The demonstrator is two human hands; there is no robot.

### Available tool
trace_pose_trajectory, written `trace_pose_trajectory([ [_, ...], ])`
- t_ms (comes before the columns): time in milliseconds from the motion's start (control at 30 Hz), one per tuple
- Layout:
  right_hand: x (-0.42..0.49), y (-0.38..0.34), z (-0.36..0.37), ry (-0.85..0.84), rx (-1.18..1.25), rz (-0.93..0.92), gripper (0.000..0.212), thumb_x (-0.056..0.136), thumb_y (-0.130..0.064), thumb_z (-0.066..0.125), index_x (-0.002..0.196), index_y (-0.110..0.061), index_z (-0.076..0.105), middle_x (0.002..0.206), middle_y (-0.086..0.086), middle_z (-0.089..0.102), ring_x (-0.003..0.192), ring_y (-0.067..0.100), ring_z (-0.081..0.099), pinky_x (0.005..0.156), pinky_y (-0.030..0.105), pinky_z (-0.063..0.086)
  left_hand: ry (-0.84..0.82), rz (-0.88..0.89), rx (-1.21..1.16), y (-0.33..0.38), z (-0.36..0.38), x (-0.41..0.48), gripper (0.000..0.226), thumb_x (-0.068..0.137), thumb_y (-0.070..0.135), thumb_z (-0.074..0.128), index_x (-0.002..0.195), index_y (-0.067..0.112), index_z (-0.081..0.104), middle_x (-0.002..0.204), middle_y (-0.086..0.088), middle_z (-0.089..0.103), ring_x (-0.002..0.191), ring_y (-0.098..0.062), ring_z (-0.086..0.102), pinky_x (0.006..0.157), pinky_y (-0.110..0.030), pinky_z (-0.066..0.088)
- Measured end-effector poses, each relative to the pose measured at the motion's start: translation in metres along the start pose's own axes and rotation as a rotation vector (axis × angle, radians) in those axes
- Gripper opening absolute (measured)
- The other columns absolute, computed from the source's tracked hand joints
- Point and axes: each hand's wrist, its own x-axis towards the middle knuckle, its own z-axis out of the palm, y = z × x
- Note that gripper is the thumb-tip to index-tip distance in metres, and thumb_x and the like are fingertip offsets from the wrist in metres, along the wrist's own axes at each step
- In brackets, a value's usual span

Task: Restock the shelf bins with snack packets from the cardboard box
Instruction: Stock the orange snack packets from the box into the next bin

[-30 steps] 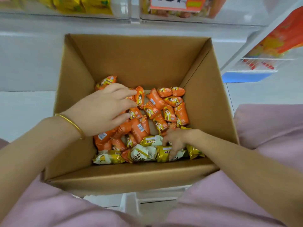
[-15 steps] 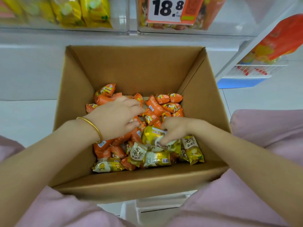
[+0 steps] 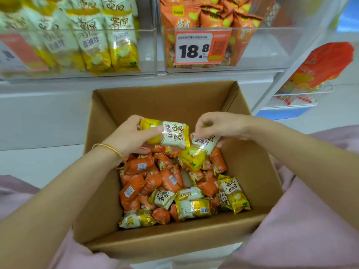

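Note:
An open cardboard box (image 3: 258, 171) sits between my knees, its bottom covered with several orange snack packets (image 3: 136, 166) and several yellow-and-white ones (image 3: 192, 208). My left hand (image 3: 130, 136), with a gold bangle on the wrist, grips one yellow-and-white packet (image 3: 171, 134) above the pile. My right hand (image 3: 217, 127) pinches the top of a second yellow-and-white packet (image 3: 196, 152), which hangs tilted just right of the first. Above the box, a clear shelf bin (image 3: 147, 51) on the left holds upright yellow-and-white packets, and a clear bin (image 3: 262, 51) on the right holds orange ones.
A price tag reading 18.8 (image 3: 194, 49) hangs on the front of the orange bin. At the right, a white wire basket (image 3: 295, 98) holds red-orange bags above a blue base. My pink-clad legs (image 3: 310, 220) flank the box on a white floor.
Both hands have lifted out of the pile, each now holding a yellow-and-white packet above the box. The view has tilted up, so the shelf bins show more fully.

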Motion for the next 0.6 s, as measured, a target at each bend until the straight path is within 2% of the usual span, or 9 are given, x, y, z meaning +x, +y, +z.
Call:
trace_pose_trajectory([
  [33,0.005,0.003,0.002,0.050,0.004,-0.016,0.016,0.086,-0.029,0.069,0.094,-0.020,0.058,0.109,0.007,0.057,0.082,0.018,0.058,0.060,0.029,0.050,0.084,-0.030,-0.008,-0.002,-0.002,0.001,0.051,0.079,0.041,0.071,0.117,0.014,0.050,0.109,-0.007,0.064,0.085,-0.017,0.069,0.064,-0.029,0.059],
  [133,0.014,0.006,0.010,0.125,0.169,-0.031,0.037,0.076,-0.016,0.079,0.103,-0.026,0.054,0.106,0.010,0.053,0.077,0.022,0.057,0.058,0.030,0.049,0.240,-0.093,-0.117,-0.007,-0.006,0.004,0.055,0.077,0.038,0.075,0.117,0.008,0.051,0.108,-0.011,0.064,0.083,-0.017,0.066,0.061,-0.027,0.056],
  [200,0.015,0.003,0.012,0.105,0.374,-0.046,0.058,0.072,-0.009,0.080,0.120,-0.026,0.052,0.113,0.015,0.057,0.088,0.029,0.062,0.070,0.034,0.050,0.206,-0.138,-0.275,-0.007,-0.008,0.003,0.058,0.076,0.035,0.076,0.120,0.006,0.052,0.109,-0.013,0.067,0.090,-0.020,0.068,0.065,-0.029,0.057],
  [233,0.015,0.000,0.014,0.075,0.490,-0.074,0.059,0.073,-0.005,0.079,0.124,-0.020,0.053,0.114,0.018,0.060,0.092,0.031,0.063,0.074,0.035,0.050,0.174,-0.156,-0.357,-0.005,-0.006,0.001,0.060,0.075,0.033,0.077,0.123,0.006,0.052,0.110,-0.013,0.067,0.092,-0.022,0.069,0.068,-0.031,0.058],
  [300,0.015,-0.008,0.017,0.038,0.705,-0.157,0.045,0.074,0.000,0.072,0.117,-0.004,0.058,0.104,0.018,0.067,0.085,0.026,0.066,0.070,0.029,0.052,0.102,-0.172,-0.511,0.001,-0.002,-0.005,0.061,0.078,0.026,0.075,0.127,0.003,0.048,0.111,-0.013,0.068,0.093,-0.027,0.069,0.070,-0.036,0.059],
  [367,0.012,-0.015,0.021,0.041,0.861,-0.240,0.039,0.070,0.000,0.072,0.107,0.002,0.061,0.096,0.015,0.068,0.076,0.019,0.067,0.067,0.024,0.057,0.050,-0.143,-0.653,0.008,0.003,-0.010,0.051,0.082,0.020,0.070,0.126,0.004,0.047,0.115,-0.016,0.065,0.090,-0.030,0.070,0.063,-0.036,0.058],
  [467,0.008,-0.021,0.023,0.030,1.011,-0.367,0.041,0.064,-0.002,0.076,0.102,-0.007,0.062,0.093,0.011,0.070,0.078,0.018,0.068,0.068,0.029,0.058,0.060,-0.047,-0.704,0.018,0.002,-0.018,0.035,0.085,0.018,0.066,0.114,0.013,0.048,0.118,-0.013,0.062,0.087,-0.029,0.070,0.060,-0.035,0.057],
  [600,0.005,-0.028,0.025,-0.096,1.143,-0.461,0.070,0.049,-0.023,0.091,0.112,-0.016,0.062,0.105,0.010,0.069,0.091,0.026,0.067,0.077,0.045,0.056,-0.008,0.086,-0.621,0.027,0.000,-0.029,0.037,0.088,0.023,0.060,0.124,0.022,0.052,0.113,-0.008,0.065,0.081,-0.026,0.070,0.060,-0.033,0.057],
])
